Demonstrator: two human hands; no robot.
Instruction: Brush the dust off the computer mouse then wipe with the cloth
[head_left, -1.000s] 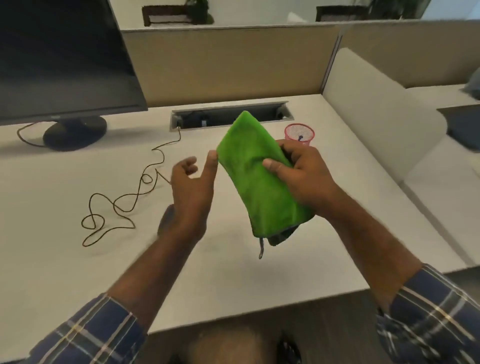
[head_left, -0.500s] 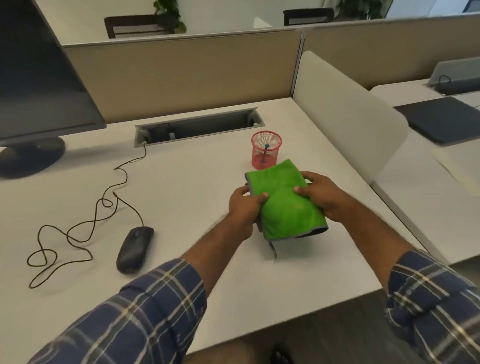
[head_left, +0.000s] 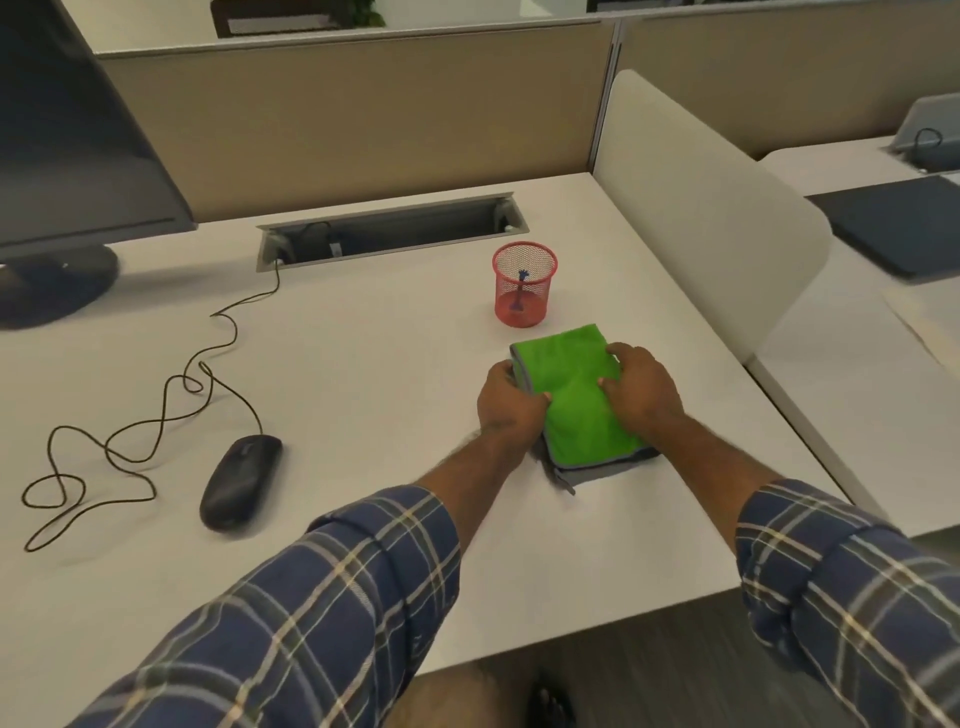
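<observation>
On the desk (head_left: 363, 364), both hands (head_left: 511, 402) pressing folded cloth (head_left: 582, 405), fingers (head_left: 615, 353) gripping its edges; mouse (head_left: 240, 480) untouched; wiping seemingly done.

The cloth (head_left: 582, 405) under my fingers is fuzzy green microfibre, matt, with a stitched grey hem, and my plaid sleeves (head_left: 332, 597) are woven fabric. Toward the tabletop's left edge the computer mouse (head_left: 240, 480) is smooth black plastic with a dull sheen, its cord (head_left: 171, 410) looking braided. The tabletop (head_left: 363, 364) is pale matt laminate, and the red cup (head_left: 524, 283) near its far right corner is painted wire mesh.
</observation>
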